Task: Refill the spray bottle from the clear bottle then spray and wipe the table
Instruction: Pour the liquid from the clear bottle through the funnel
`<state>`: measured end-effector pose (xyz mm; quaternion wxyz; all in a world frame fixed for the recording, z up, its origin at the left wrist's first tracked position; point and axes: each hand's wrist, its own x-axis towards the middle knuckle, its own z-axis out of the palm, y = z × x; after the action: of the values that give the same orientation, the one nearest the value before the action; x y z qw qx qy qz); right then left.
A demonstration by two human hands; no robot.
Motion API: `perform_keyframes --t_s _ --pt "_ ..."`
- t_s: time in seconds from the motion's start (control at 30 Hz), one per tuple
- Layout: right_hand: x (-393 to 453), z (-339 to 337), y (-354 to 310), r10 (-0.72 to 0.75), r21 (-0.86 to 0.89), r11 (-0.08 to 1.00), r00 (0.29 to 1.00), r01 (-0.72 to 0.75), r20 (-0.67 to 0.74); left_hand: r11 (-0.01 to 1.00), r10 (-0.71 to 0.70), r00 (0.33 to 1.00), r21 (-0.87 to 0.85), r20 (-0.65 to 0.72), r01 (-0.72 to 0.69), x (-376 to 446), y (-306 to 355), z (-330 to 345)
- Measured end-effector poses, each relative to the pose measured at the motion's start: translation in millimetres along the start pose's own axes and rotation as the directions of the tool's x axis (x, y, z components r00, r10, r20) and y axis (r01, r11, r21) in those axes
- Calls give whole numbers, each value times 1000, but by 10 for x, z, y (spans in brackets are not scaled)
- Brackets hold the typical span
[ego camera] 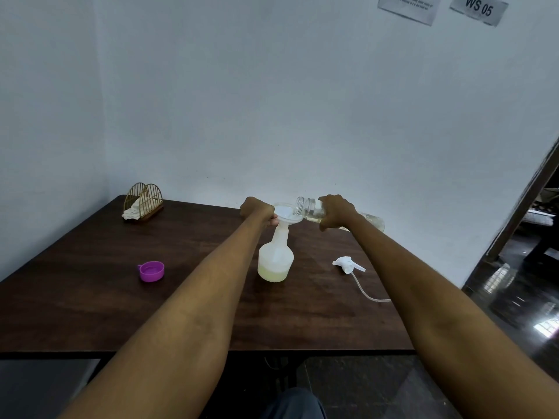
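Observation:
A translucent white spray bottle (276, 257) stands upright mid-table with pale yellow liquid in its bottom. A white funnel (287, 214) sits in its neck. My left hand (258, 210) grips the neck just under the funnel. My right hand (337, 211) holds the clear bottle (308, 208) tipped nearly level, its open mouth over the funnel; some yellowish liquid lies in its far end (373, 220). The white trigger sprayer head (348, 264) with its tube lies on the table to the right.
A purple cap (151, 271) lies open side up on the left of the dark wooden table (90, 297). A gold wire holder (144, 199) with a white cloth (131, 210) stands at the back left corner. The wall is close behind.

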<state>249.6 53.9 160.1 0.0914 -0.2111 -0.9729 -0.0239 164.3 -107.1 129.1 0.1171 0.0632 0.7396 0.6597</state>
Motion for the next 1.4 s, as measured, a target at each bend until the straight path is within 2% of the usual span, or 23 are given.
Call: perform_keyframes --t_s 1.4 --pt "18 12 3 3 -4 1000 1000 -3 -5 1000 -18 1000 -8 -18 17 -19 -2 -12"
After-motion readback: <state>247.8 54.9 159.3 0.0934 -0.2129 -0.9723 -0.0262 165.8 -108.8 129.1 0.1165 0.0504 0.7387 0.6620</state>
